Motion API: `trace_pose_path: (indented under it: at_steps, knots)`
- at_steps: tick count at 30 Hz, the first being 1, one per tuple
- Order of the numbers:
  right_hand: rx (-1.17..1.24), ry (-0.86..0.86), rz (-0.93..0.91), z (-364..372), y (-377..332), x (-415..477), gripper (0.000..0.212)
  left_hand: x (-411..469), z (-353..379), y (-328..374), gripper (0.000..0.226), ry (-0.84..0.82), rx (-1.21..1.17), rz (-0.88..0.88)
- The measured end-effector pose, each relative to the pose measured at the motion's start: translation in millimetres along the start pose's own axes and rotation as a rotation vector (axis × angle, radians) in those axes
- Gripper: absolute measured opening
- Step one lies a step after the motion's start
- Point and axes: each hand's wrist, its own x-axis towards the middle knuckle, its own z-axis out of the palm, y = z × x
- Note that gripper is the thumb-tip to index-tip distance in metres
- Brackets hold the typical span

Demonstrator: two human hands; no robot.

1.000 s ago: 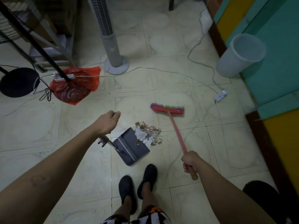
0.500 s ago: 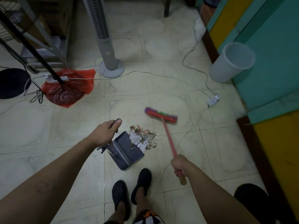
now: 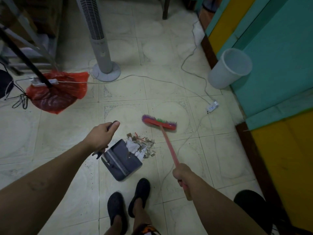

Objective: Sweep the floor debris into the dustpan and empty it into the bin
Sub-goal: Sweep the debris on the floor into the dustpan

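Observation:
A dark grey dustpan (image 3: pixel 122 161) lies on the tiled floor in front of my feet. My left hand (image 3: pixel 101 137) grips its upright handle. A pile of debris (image 3: pixel 140 146), white paper scraps and small bits, sits at the pan's mouth, partly on its lip. My right hand (image 3: pixel 182 174) is closed around the pink stick of a red broom (image 3: pixel 159 122), whose purple and green bristled head rests on the floor just beyond the pile. A white bin (image 3: pixel 229 68) leans against the teal wall at the right.
A tower fan (image 3: pixel 101 48) stands at the back. A red plastic bag (image 3: pixel 55 92) with a power strip lies at the left. White cables and a socket block (image 3: pixel 212 106) run across the floor near the bin. My black shoes (image 3: pixel 128 202) are below the dustpan.
The broom head has drawn closer to the debris pile and the dustpan. The view has tilted down slightly, so everything sits lower in the frame. Both hands keep their grips.

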Motion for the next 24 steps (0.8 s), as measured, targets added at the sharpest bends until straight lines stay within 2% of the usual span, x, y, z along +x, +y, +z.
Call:
trace_pose_path:
  at_steps: [8, 17, 24]
  knots:
    - [0.126, -0.129, 0.028, 4.9, 4.6, -16.6, 0.044, -3.7, -1.6, 2.2, 0.057, -0.014, -0.047, 0.004]
    - [0.246, -0.262, 0.035, 19.7, 24.7, -56.7, 0.016, -6.5, 0.8, -8.1, 0.057, 0.013, -0.058, 0.043]
    - [0.271, -0.352, 0.051, 25.8, 42.9, -77.3, 0.017, -9.3, 4.2, -4.8, 0.05, -0.002, -0.072, 0.068]
